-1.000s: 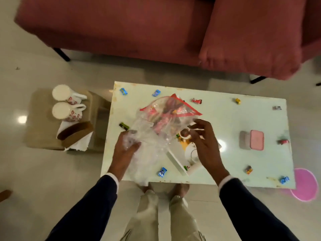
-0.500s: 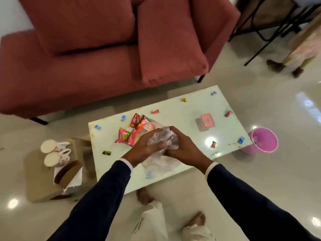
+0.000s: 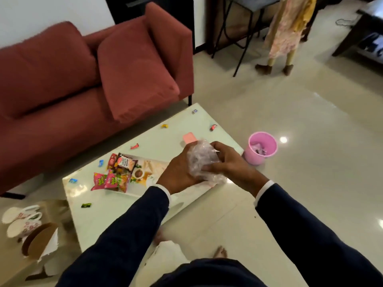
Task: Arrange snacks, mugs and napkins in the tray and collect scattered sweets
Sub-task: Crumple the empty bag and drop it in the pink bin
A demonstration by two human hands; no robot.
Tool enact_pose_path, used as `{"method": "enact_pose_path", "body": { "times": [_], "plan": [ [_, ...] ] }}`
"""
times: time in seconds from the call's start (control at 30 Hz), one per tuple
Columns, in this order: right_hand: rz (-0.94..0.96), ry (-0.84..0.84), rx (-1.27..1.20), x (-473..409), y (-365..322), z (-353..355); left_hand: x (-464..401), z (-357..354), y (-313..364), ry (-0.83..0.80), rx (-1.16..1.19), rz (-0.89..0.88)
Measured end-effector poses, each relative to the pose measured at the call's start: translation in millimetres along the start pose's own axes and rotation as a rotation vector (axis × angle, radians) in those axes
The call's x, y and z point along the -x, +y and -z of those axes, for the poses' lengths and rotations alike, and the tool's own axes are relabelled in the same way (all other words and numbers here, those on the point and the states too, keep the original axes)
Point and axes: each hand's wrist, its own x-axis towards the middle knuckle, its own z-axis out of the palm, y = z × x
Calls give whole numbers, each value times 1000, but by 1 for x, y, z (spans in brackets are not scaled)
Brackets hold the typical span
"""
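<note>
Both hands meet above the table's [image 3: 116,220] near right edge. Left hand [image 3: 178,175] and right hand [image 3: 226,160] are each curled round a crumpled clear bag [image 3: 202,160], squeezing it into a ball between them. The bag looks empty.

Done so far, by the look of it:
- Snacks [image 3: 116,172] lie in a loose heap on the left end of the tray [image 3: 157,165], which sits mid-table. One or two packets overhang the tray's rim; not neatly arranged.

Left to do:
- Mugs [image 3: 19,219]: two, lying on a low stool [image 3: 12,266] left of the table, well apart from the tray. Untouched.
- Napkins [image 3: 50,243]: white stack in a brown holder, same stool, just beside the mugs. Not yet moved.
- Sweets: scattered on the table top. Blue ones [image 3: 101,163] near the snacks and at the left edge, a green one [image 3: 86,205] near the front, red ones [image 3: 134,146] and a yellow one [image 3: 164,126] toward the far side. None gathered that I can see.
- Pink box [image 3: 189,137] sits just beyond the hands; possibly meant for the sweets, cannot tell.

Pink bin [image 3: 261,150] stands on the floor past the table's right corner, already holding scraps. Likely destination for the balled bag.

Judgement: early stage, roughly one item class of four placed.
</note>
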Motion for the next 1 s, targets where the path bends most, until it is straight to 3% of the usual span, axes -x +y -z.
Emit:
{"method": "enact_pose_path", "body": {
  "times": [0.1, 0.2, 0.27, 0.37, 0.47, 0.53, 0.6, 0.67, 0.73, 0.8, 0.87, 1.0],
  "plan": [
    [-15, 81, 16, 28, 8, 49, -20, -25, 20, 31, -67, 37],
    [68, 374, 190, 43, 16, 83, -43, -42, 30, 132, 209, 191],
    [194, 347, 378, 49, 27, 93, -58, -57, 47, 194, 428, 235],
    [286, 158, 718, 42, 53, 87, -81, -93, 83, 7, 756, 275],
    [296, 358, 863, 26, 74, 111, -104, -115, 98, -247, 977, 318],
    [176, 457, 692, 17, 80, 142, -125, -112, 94, -415, 838, 289],
    [38, 502, 598, 7, 88, 173, -146, -114, 91, -589, 514, 240],
    [-47, 504, 541, -7, 91, 195, -166, -125, 93, -526, 116, 185],
    [-86, 456, 386, -28, 87, 214, -188, -139, 95, -365, -66, 149],
    [-128, 323, 216, -48, 79, 235, -214, -146, 88, -343, 199, 152],
    [-211, 186, 54, -64, 75, 261, -245, -150, 79, -430, 391, 141],
    [-292, 140, -95, -79, 74, 306, -298, -161, 73, -417, 325, 189]
  ]
}}
